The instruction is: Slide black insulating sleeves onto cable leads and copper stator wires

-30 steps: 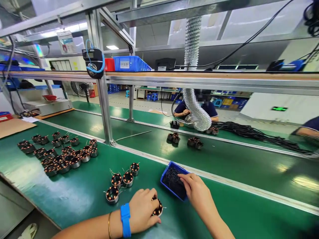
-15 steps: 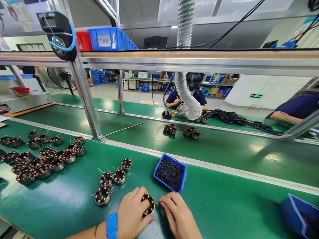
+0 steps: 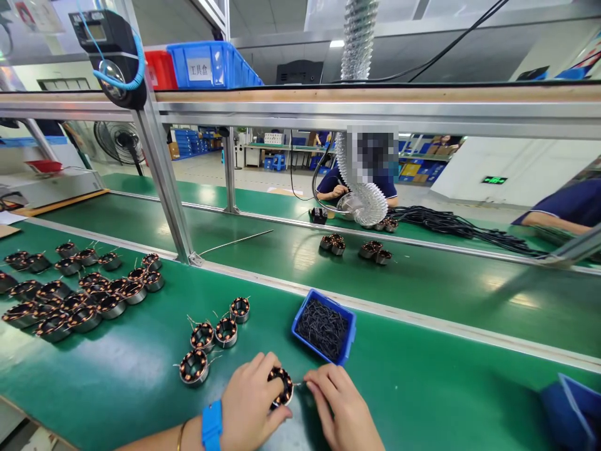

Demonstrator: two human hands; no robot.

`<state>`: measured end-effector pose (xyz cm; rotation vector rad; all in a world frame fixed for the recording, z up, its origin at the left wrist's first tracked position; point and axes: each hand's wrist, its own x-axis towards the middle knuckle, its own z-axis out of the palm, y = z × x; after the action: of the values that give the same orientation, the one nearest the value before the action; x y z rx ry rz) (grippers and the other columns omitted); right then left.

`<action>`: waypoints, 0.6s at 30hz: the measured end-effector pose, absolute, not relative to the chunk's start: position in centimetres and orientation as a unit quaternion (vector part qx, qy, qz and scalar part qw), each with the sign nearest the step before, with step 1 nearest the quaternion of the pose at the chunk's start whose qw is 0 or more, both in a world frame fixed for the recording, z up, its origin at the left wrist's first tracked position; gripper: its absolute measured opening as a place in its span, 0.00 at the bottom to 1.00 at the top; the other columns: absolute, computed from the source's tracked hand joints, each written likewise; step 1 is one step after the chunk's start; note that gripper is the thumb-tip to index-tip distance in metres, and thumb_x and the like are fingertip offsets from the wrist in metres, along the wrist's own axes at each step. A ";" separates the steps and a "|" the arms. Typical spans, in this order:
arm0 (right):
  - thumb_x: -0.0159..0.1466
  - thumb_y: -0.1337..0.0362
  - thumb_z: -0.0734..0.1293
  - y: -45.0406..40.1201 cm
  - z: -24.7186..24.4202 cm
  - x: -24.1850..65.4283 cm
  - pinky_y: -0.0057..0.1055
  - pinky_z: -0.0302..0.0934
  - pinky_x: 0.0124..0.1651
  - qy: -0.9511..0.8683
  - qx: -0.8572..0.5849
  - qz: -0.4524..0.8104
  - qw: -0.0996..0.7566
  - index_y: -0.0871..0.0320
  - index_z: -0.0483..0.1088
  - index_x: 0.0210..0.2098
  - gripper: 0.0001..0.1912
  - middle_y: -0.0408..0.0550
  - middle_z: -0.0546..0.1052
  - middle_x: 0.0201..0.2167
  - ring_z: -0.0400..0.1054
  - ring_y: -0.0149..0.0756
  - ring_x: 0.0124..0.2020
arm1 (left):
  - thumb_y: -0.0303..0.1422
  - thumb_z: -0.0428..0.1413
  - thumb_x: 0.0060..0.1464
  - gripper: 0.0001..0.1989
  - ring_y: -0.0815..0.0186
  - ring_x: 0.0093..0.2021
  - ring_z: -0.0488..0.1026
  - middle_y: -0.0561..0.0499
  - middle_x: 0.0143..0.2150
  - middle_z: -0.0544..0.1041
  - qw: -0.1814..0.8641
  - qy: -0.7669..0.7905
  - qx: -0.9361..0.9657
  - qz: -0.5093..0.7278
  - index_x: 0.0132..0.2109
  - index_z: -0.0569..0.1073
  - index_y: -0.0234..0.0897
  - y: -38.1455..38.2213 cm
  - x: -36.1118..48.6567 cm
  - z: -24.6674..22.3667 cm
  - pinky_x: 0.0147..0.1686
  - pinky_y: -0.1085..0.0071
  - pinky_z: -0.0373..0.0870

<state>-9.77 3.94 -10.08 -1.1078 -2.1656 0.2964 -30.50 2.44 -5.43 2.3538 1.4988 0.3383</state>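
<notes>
- Far to your left, a large cluster of wound stators (image 3: 70, 294) lies on the green mat (image 3: 141, 376), several touching one another.
- Nearer the middle, four loose stators (image 3: 213, 338) sit in a short diagonal row, the closest one just beside your left wrist.
- Your left hand (image 3: 248, 404), with a blue wristband (image 3: 212, 426) and a thin bangle behind it, is closed around the stator (image 3: 282, 387) you are working on; thumb below, fingers curled over its top, holding it tilted just above the mat.
- That stator sits between your two hands at the near edge of the mat, its copper coils facing right.
- Your right hand (image 3: 340, 407) has thumb and forefinger pinched together at the stator's right side, where a thin wire lead pokes out; whether the fingertips actually grip the lead is too small to tell.
- Just beyond your right hand stands a small blue tray (image 3: 345, 347) filled with short black pieces, apart from your fingers.
- Past the metal rail, the green conveyor belt (image 3: 446, 294) carries two small groups of stators (image 3: 357, 247).
- At the far right corner, part of another blue bin (image 3: 573, 413) shows.
</notes>
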 end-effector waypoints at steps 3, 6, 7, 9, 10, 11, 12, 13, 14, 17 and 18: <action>0.71 0.70 0.58 3.9 -10.2 -10.3 0.33 0.70 0.40 -0.832 -0.428 0.114 0.333 0.53 0.69 0.42 0.09 0.47 0.73 0.36 0.71 0.38 0.37 | 0.39 0.66 0.53 0.11 0.53 0.50 0.72 0.49 0.50 0.74 0.162 0.529 0.825 0.116 0.39 0.75 0.40 2.4 -30.5 -5.3 0.45 0.56 0.74; 0.71 0.70 0.58 3.7 -10.2 -11.0 0.34 0.70 0.38 -0.831 -0.430 0.107 0.336 0.53 0.69 0.41 0.09 0.47 0.73 0.35 0.71 0.38 0.36 | 0.39 0.66 0.53 0.11 0.53 0.50 0.72 0.49 0.51 0.74 0.160 0.527 0.827 0.113 0.40 0.76 0.40 2.3 -30.4 -5.1 0.45 0.56 0.75; 0.71 0.70 0.58 3.6 -10.2 -11.2 0.34 0.70 0.38 -0.829 -0.430 0.104 0.343 0.53 0.69 0.41 0.09 0.47 0.73 0.34 0.71 0.38 0.35 | 0.39 0.66 0.54 0.10 0.53 0.50 0.72 0.49 0.50 0.74 0.157 0.528 0.827 0.112 0.40 0.76 0.40 2.3 -30.4 -5.1 0.45 0.56 0.75; 0.70 0.71 0.59 3.4 -10.2 -11.4 0.33 0.69 0.36 -0.823 -0.425 0.105 0.362 0.54 0.69 0.40 0.09 0.47 0.74 0.33 0.71 0.38 0.34 | 0.39 0.66 0.53 0.10 0.54 0.49 0.72 0.49 0.50 0.74 0.152 0.531 0.826 0.114 0.41 0.76 0.41 2.3 -30.4 -5.1 0.45 0.57 0.75; 0.70 0.71 0.59 3.2 -10.2 -11.4 0.32 0.69 0.36 -0.820 -0.421 0.111 0.370 0.54 0.69 0.40 0.09 0.47 0.74 0.33 0.71 0.38 0.34 | 0.39 0.66 0.53 0.11 0.54 0.49 0.72 0.50 0.50 0.74 0.148 0.535 0.823 0.119 0.41 0.76 0.41 2.3 -30.4 -5.2 0.44 0.58 0.74; 0.70 0.71 0.60 3.0 -10.4 -11.4 0.32 0.70 0.36 -0.821 -0.416 0.121 0.372 0.54 0.70 0.42 0.09 0.46 0.74 0.33 0.71 0.37 0.34 | 0.39 0.66 0.53 0.11 0.54 0.49 0.72 0.50 0.49 0.75 0.145 0.540 0.819 0.126 0.41 0.76 0.42 2.2 -30.3 -5.3 0.44 0.59 0.74; 0.69 0.71 0.61 2.7 -10.6 -11.4 0.30 0.70 0.36 -0.824 -0.409 0.131 0.370 0.54 0.70 0.44 0.10 0.46 0.74 0.32 0.71 0.36 0.34 | 0.39 0.66 0.53 0.11 0.55 0.49 0.72 0.50 0.49 0.75 0.142 0.544 0.816 0.132 0.40 0.76 0.42 2.1 -30.3 -5.6 0.43 0.60 0.74; 0.69 0.72 0.61 2.5 -11.0 -11.4 0.30 0.70 0.37 -0.830 -0.399 0.137 0.366 0.54 0.70 0.48 0.12 0.46 0.74 0.32 0.71 0.36 0.34 | 0.39 0.66 0.53 0.10 0.55 0.49 0.72 0.51 0.49 0.75 0.139 0.546 0.814 0.137 0.40 0.76 0.42 2.0 -30.2 -5.8 0.42 0.61 0.74; 0.68 0.73 0.61 2.3 -11.4 -11.3 0.29 0.70 0.36 -0.838 -0.384 0.134 0.364 0.54 0.70 0.52 0.15 0.46 0.73 0.32 0.70 0.36 0.33 | 0.39 0.66 0.53 0.09 0.55 0.49 0.72 0.51 0.49 0.75 0.134 0.549 0.813 0.140 0.39 0.76 0.42 1.9 -30.1 -6.1 0.42 0.61 0.74; 0.68 0.74 0.60 2.0 -12.6 -11.2 0.28 0.70 0.35 -0.856 -0.342 0.103 0.373 0.55 0.64 0.62 0.24 0.47 0.73 0.31 0.70 0.36 0.32 | 0.38 0.65 0.54 0.08 0.56 0.48 0.73 0.50 0.49 0.75 0.111 0.554 0.813 0.141 0.38 0.77 0.42 1.9 -30.0 -6.5 0.41 0.64 0.73; 0.68 0.73 0.60 2.0 -12.9 -11.1 0.28 0.71 0.36 -0.859 -0.340 0.099 0.370 0.55 0.63 0.63 0.25 0.47 0.74 0.32 0.71 0.36 0.32 | 0.40 0.65 0.54 0.09 0.57 0.47 0.74 0.50 0.48 0.75 0.106 0.550 0.816 0.142 0.38 0.77 0.42 1.9 -30.2 -6.4 0.40 0.66 0.73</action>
<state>-11.08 2.04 -12.91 -0.8726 -2.2038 0.2552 -30.24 1.93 -6.41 2.4037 1.6218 0.4196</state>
